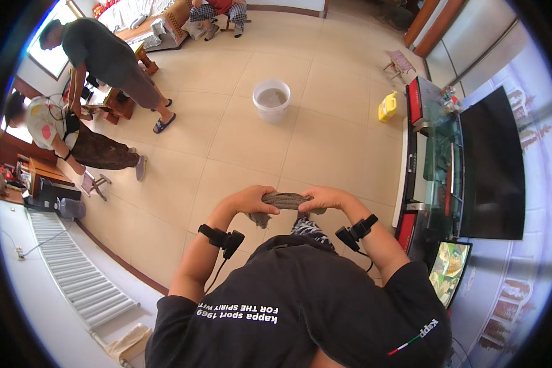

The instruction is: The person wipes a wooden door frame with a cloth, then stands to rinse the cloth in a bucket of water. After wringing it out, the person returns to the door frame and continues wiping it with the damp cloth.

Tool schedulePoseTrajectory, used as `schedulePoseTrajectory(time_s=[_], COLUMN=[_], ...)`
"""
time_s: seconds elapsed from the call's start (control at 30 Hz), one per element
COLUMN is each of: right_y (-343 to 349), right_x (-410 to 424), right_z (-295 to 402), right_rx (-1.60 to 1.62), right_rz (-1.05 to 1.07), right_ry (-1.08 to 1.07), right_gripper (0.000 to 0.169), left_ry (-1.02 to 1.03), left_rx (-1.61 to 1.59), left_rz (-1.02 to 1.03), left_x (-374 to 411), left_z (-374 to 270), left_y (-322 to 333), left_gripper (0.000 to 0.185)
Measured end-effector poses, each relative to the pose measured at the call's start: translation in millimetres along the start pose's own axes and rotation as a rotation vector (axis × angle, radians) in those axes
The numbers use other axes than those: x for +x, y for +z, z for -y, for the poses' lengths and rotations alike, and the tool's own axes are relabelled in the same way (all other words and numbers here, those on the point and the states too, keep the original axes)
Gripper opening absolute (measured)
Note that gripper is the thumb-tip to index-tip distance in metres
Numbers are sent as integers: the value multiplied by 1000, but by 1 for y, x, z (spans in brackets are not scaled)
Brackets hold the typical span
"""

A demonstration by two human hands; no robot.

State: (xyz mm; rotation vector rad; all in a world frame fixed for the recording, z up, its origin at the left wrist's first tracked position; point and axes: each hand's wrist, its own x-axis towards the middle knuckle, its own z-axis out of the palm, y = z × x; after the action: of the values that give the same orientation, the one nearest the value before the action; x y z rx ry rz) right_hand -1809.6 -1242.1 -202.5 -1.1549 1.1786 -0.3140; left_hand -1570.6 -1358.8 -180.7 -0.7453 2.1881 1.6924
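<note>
A bunched grey-brown cloth [285, 201] stretches between my two hands, held out in front of my body above the tiled floor. My left hand [256, 198] grips one end, and a loose, frayed flap hangs below it. At the other end, my right hand [323, 198] has its thumb and fingers closed on the cloth, with a short tail showing beneath. Farther ahead on the floor stands a white plastic bucket [271, 102] with murky grey liquid in it, apart from both hands.
To the right are a glass-topped TV cabinet [434, 152], a yellow jug [387, 107] and a folding stool [399, 63]. Two people stand at the left by a low table [103, 99]; another person sits at the back. A radiator [73, 267] lines the left wall.
</note>
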Motion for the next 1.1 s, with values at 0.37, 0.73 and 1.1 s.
schedulePoseTrajectory(time_s=[0.37,0.73,1.1], right_y=[-139,-245,-360], right_x=[155,222,296], right_z=[40,92,32], right_rx=[-110,165,451], right_rz=[39,-272,-497], right_ry=[-84,84,111], right_gripper=[30,42,43], left_ry=[-434,-194,-255], left_rx=[-19,-25,-388], left_rz=[-50,145,63], left_x=[63,146,276], left_z=[42,124,148], left_y=[-160,-359,-469], left_gripper=[27,41,39])
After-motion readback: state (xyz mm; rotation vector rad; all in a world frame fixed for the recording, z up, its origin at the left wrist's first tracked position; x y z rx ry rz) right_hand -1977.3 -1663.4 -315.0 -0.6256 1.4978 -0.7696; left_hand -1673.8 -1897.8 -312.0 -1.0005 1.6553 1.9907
